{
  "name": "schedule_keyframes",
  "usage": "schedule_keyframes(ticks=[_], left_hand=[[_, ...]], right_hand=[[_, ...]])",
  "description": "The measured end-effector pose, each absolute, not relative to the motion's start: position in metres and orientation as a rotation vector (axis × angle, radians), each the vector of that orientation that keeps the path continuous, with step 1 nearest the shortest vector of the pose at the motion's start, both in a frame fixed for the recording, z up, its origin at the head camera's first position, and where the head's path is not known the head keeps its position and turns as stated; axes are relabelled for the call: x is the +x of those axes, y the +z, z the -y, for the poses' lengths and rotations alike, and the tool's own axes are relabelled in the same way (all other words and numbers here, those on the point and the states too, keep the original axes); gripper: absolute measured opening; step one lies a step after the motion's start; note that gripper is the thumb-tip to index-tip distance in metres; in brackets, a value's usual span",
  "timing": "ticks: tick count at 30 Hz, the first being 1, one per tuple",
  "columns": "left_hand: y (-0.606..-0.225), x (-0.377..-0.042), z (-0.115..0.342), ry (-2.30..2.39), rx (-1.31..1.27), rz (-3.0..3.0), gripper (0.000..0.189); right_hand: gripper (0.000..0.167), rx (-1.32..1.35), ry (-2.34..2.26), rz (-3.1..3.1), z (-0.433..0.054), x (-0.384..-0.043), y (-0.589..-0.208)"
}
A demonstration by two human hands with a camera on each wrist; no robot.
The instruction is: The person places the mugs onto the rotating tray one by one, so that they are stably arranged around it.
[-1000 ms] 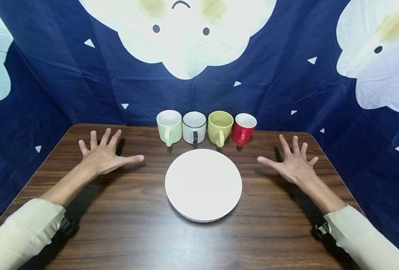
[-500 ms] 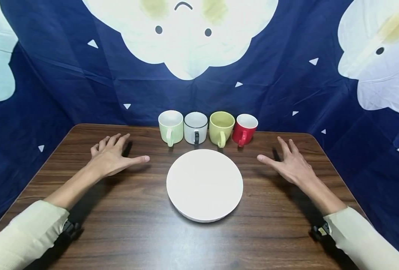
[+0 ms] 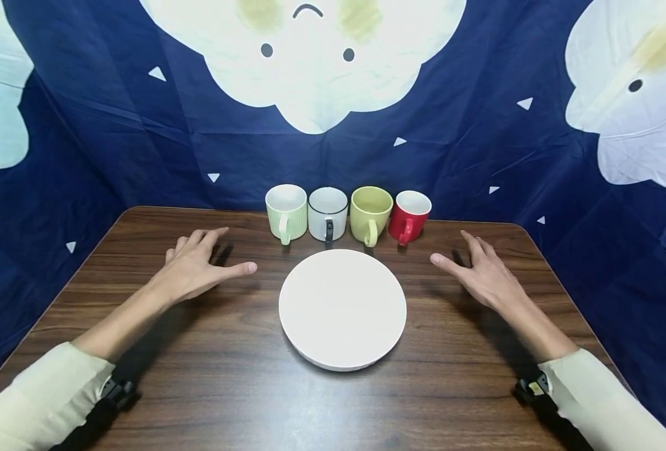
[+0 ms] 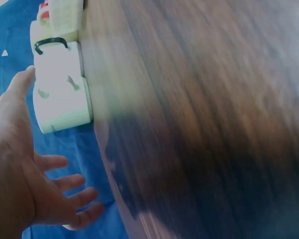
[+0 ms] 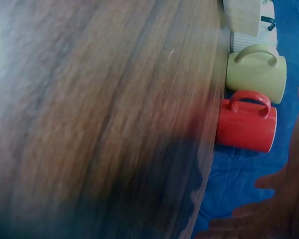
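Observation:
My left hand (image 3: pixel 192 269) hovers above the left part of the table, thumb spread toward the middle, holding nothing. Nearest to it is the pale green ribbed mug (image 3: pixel 286 214), a little way to its right. On the other side my right hand (image 3: pixel 487 275) hovers with its thumb out, also holding nothing; the red mug (image 3: pixel 409 217) is the closest mug to it. Between these mugs stand a white mug with a black rim and handle (image 3: pixel 322 216) and a yellow-green mug (image 3: pixel 367 210). A round white disc (image 3: pixel 342 310) lies in front of the row, between both hands.
The brown wooden table (image 3: pixel 220 388) has rounded far corners. Behind it and at both sides hangs a dark blue cloth (image 3: pixel 158 150) with white cloud faces and small triangles. The mugs stand upright at the table's far edge, handles facing me.
My left hand has moved right, toward the mugs, and its spread fingers have drawn together. The right hand's fingers have also come closer together. Mugs and disc stay put.

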State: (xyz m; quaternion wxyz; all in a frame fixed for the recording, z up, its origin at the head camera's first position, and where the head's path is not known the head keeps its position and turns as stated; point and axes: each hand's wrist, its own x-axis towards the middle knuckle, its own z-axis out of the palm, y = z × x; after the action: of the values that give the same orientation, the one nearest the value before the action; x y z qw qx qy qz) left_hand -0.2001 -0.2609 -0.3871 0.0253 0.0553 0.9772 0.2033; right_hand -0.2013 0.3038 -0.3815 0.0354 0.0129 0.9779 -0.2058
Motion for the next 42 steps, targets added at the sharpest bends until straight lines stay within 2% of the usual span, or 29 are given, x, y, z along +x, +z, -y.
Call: schedule_keyframes(ticks=[42], left_hand=[[-0.381, -0.18, 0.215, 0.912, 0.324, -2.815, 0.106]], right_hand=[[0.119, 0.101, -0.876, -2.834, -0.27, -0.222, -0.368]])
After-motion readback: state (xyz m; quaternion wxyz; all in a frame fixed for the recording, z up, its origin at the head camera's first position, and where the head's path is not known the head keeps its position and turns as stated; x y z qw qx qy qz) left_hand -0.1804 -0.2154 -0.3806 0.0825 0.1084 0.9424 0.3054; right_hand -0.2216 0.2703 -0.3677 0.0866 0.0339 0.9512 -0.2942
